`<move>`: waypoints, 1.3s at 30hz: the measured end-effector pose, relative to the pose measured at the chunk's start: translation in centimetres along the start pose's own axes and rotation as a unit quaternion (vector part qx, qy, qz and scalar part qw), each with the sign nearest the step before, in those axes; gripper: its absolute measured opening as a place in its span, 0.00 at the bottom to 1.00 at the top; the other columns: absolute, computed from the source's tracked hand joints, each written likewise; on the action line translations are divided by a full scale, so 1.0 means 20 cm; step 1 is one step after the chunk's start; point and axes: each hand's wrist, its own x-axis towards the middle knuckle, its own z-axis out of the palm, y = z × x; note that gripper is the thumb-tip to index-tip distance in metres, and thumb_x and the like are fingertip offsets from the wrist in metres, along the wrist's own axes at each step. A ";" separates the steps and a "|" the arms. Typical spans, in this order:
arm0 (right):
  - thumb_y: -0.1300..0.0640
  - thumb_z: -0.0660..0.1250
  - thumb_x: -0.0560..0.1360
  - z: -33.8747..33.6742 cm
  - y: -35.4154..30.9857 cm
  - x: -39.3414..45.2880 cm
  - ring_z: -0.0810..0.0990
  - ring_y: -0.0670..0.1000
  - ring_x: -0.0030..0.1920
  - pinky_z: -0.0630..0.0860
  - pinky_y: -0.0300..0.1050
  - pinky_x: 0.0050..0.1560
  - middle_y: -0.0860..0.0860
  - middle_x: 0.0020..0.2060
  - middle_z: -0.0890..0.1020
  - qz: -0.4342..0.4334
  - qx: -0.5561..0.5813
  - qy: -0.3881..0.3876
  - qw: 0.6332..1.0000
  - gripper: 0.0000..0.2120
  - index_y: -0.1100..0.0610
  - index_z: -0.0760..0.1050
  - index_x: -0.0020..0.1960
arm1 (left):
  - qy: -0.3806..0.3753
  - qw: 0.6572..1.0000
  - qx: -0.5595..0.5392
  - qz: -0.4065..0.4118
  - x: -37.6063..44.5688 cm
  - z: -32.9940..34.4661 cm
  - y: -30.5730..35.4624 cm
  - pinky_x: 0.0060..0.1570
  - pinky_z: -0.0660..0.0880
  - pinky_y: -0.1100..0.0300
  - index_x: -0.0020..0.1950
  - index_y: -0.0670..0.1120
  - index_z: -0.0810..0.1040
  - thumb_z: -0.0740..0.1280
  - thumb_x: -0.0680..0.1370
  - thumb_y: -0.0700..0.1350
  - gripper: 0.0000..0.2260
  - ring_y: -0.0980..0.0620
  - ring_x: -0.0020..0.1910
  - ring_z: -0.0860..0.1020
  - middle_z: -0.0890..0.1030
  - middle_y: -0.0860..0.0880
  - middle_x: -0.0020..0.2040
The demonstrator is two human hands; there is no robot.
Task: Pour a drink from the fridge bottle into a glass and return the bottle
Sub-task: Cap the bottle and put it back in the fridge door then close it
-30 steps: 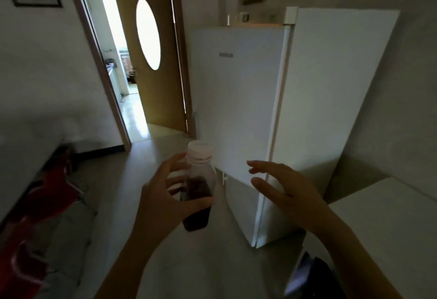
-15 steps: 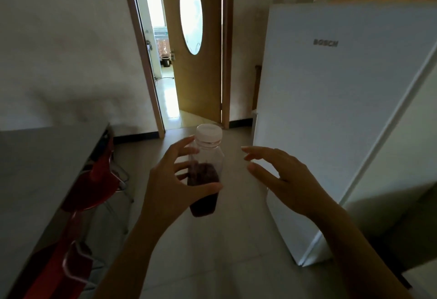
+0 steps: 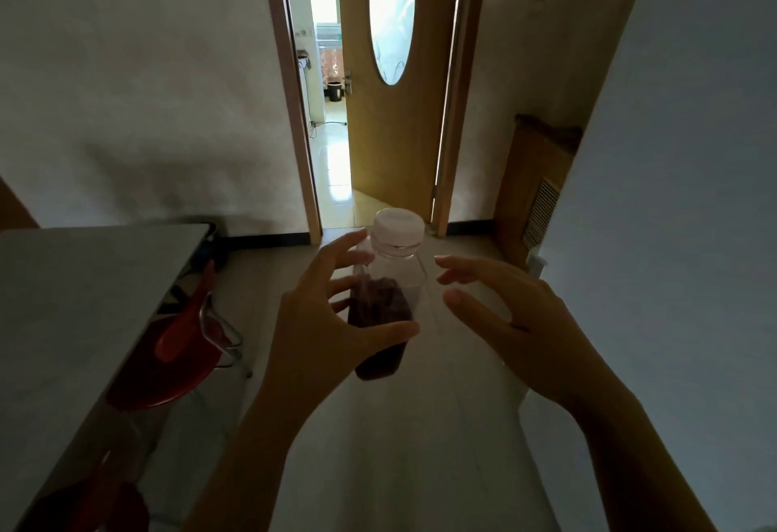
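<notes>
Bottle point(image 3: 384, 300), white cap on, half full of dark drink, upright in left hand point(image 3: 323, 321) grasp over tiled floor point(image 3: 420, 447). Right hand point(image 3: 504, 312) released, fingers spread beside it. Grey table point(image 3: 75, 300) left, red chairs point(image 3: 176, 346) tucked under; white fridge point(image 3: 672, 195) right; wooden door point(image 3: 391, 132) ajar ahead.

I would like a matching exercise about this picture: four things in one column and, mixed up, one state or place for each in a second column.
Things:
1. clear plastic bottle with dark red drink
2. left hand
3. right hand
4. red chair

States:
A. open, touching nothing
B. beside the grey table
C. capped with a white lid
D. grips the bottle

Pairs: 1-C, 2-D, 3-A, 4-B
</notes>
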 end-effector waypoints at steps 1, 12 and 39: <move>0.33 0.55 0.70 0.00 0.04 0.07 0.73 0.34 0.56 0.68 0.30 0.54 0.29 0.50 0.73 0.006 0.006 0.004 1.000 0.18 0.32 0.64 0.59 | 0.005 1.000 -0.003 0.005 0.08 0.00 -0.04 0.47 0.69 0.81 0.65 0.53 0.64 0.74 0.56 0.52 0.40 0.63 0.54 0.73 0.71 0.58 0.58; 0.32 0.56 0.71 0.07 0.57 0.94 0.74 0.38 0.56 0.74 0.43 0.57 0.40 0.56 0.77 0.118 -0.037 0.077 0.989 0.21 0.38 0.66 0.61 | -0.100 0.992 0.005 0.070 1.21 0.11 -0.58 0.55 0.72 0.70 0.66 0.60 0.63 0.72 0.56 0.64 0.41 0.62 0.59 0.74 0.73 0.59 0.62; 0.37 0.58 0.73 -0.40 1.67 1.61 0.68 0.45 0.63 0.68 0.45 0.60 0.41 0.59 0.72 0.436 -0.262 0.495 0.705 0.26 0.47 0.66 0.68 | -0.499 0.821 -0.188 0.204 3.01 1.76 -0.79 0.58 0.75 0.57 0.67 0.65 0.65 0.81 0.54 0.55 0.44 0.65 0.58 0.75 0.77 0.65 0.58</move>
